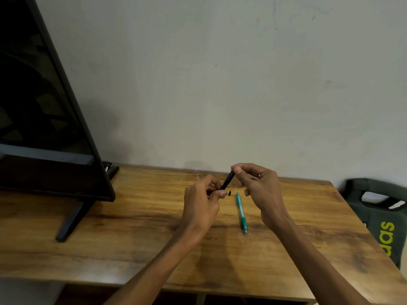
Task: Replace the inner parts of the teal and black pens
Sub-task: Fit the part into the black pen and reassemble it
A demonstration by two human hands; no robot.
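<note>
A wooden surface (132, 227) stood against a plain pale wall. To the left of the grip, a dark screen (44, 106) rested on its stand.

The left hand (201, 205) pinched the lower end of the black pen (228, 183), fingers curled around it. The right hand (261, 190) pinched the upper end between thumb and fingertips. The pen was held tilted, raised above the surface, between the two hands. A small black part (229, 193) lay on the surface just below the grip; its identity could not be determined.

The teal pen (241, 212) lay flat on the surface, just right of and below the grip, apparently whole. A dark bag (378, 216) stood well to the right, beyond the surface edge.

Procedure, as judged: the step in hand appeared to be opening the black pen. Hold one end firmly, twist the other along the barrel axis, and work low over the surface so loose parts stay close.

Count: two pens, one loose part, two hands.
</note>
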